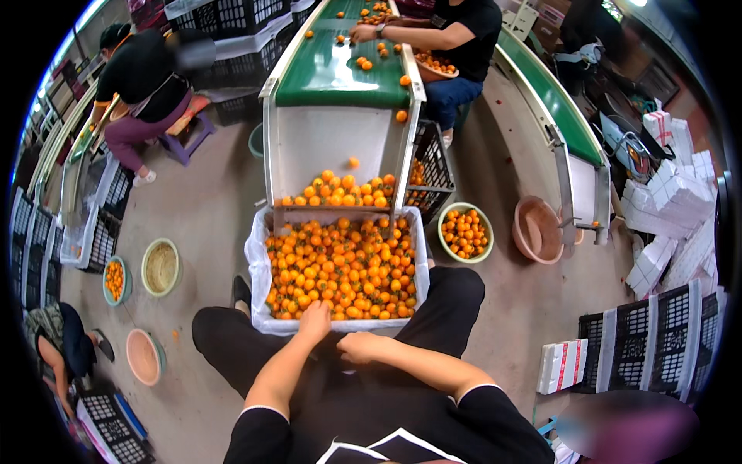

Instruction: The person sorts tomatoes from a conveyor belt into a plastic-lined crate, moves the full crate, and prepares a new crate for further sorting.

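Between my knees stands a crate lined with white plastic, filled with orange cherry tomatoes, many with green stems. My left hand is at the crate's near edge, its fingertips against the front tomatoes; whether it grips one is hidden. Over my lap, just short of the near rim, my right hand has its fingers curled, and I cannot see whether anything is in them. Above the far side of the crate, a metal chute slopes down, with more tomatoes gathered at its lower lip.
A green conveyor belt feeds the chute; a co-worker reaches over it. To the right are a bowl of tomatoes and a pink basin. Left are a pale basin and another pink basin. White boxes lie at right.
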Demonstrator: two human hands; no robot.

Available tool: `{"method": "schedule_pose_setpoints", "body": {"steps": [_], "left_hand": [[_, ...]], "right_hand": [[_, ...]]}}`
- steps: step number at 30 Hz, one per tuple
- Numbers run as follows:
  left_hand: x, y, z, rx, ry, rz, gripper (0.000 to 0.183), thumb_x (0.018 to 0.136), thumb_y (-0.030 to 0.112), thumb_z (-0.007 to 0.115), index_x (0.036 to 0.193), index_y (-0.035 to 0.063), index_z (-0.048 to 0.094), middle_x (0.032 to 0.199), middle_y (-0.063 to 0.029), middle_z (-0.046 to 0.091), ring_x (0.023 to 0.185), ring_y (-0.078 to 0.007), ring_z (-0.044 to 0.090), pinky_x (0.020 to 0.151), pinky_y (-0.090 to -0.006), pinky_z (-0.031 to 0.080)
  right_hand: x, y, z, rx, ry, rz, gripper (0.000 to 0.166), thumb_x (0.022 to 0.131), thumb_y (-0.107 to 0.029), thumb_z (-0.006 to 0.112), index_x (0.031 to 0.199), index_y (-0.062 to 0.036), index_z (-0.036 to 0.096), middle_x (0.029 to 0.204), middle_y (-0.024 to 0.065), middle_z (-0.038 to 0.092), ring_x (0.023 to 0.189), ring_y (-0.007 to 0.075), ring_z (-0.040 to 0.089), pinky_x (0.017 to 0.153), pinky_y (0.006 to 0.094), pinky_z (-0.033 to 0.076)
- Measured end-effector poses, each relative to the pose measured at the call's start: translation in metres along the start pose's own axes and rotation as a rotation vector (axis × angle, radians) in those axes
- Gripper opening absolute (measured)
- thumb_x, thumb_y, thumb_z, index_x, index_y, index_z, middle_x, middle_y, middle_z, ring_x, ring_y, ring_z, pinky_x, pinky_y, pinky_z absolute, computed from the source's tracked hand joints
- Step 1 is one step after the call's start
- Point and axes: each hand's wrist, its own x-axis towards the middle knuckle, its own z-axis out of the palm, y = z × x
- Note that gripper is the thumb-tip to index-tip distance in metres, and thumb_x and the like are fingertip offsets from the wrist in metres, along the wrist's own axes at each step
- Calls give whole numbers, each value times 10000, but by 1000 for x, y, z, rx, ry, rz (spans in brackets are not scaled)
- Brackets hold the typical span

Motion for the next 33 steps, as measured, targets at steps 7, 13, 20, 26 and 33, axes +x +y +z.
{"method": "schedule_pose_setpoints", "body": {"steps": [7, 13, 20, 26, 33], "left_hand": [[-1, -14, 16, -117, -100, -405, 142, 708, 118, 604, 809, 24, 640, 811, -208, 650, 745, -370, 647, 642, -475, 519], [-22, -2, 6, 45, -78, -260, 314, 777, 201, 577, 1031, 20, 545, 956, -139, 588, 742, -314, 644, 598, -425, 524], [-10, 14, -6, -5, -48, -274, 227, 776, 223, 579, 916, 46, 549, 856, -101, 567, 693, -255, 628, 573, -363, 515], [-11, 15, -2, -24, 123, -330, 182, 751, 220, 591, 845, 72, 542, 783, -69, 534, 623, -215, 598, 518, -338, 475], [-9, 14, 4, 32, 209, -418, 223, 809, 244, 558, 926, 54, 573, 822, -102, 591, 686, -268, 631, 588, -406, 503]], "right_hand": [[91, 79, 155, 134, -596, -131, 475, 849, -187, 523, 1299, -37, 494, 1231, 196, 565, 1119, 329, 530, 934, 440, 431], [106, 78, 197, 229, -561, -20, 530, 856, -235, 551, 1328, -24, 435, 1090, 215, 631, 922, 334, 633, 774, 431, 490], [107, 114, 155, 22, -779, -7, 530, 849, -265, 575, 1309, -30, 458, 1056, 215, 640, 908, 331, 637, 765, 429, 495], [95, 134, 149, -82, -890, -34, 531, 843, -290, 597, 1293, -36, 477, 1027, 214, 648, 896, 328, 641, 757, 428, 498], [50, 138, 171, -219, -1003, -189, 533, 836, -321, 621, 1274, -43, 500, 993, 214, 657, 881, 325, 645, 749, 427, 503]]}}
